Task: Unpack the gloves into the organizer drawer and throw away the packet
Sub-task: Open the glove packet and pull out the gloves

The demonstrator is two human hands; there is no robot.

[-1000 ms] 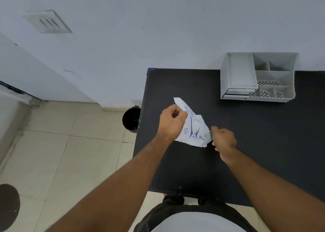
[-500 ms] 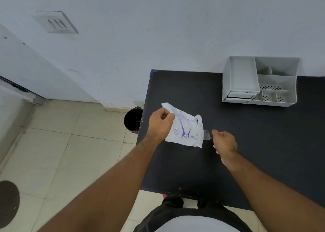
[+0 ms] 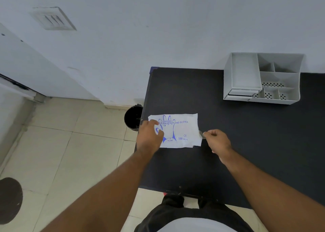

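The glove packet [image 3: 179,131] lies flat by the table's [image 3: 246,143] left edge, the left hand [image 3: 149,136] pressing its left end with spread fingers while the right hand [image 3: 217,140] pinches a clear glove [image 3: 201,134] at its right end.

Packet [image 3: 182,131]: white, printed in blue with a glove outline and lettering. Glove [image 3: 201,134]: translucent grey sliver at the packet's 3 o'clock edge. Counter [image 3: 246,143]: matt black, unpatterned. Organizer [image 3: 245,73], at 2 o'clock: light grey, several compartment floors dotted with dark perforations. Bin [image 3: 132,117], at the counter's 9 o'clock edge: black. Floor [image 3: 61,152]: cream tiles with darker grout lines, one dark brown round patch at 8 o'clock. Wall [image 3: 158,29]: pale bluish white.
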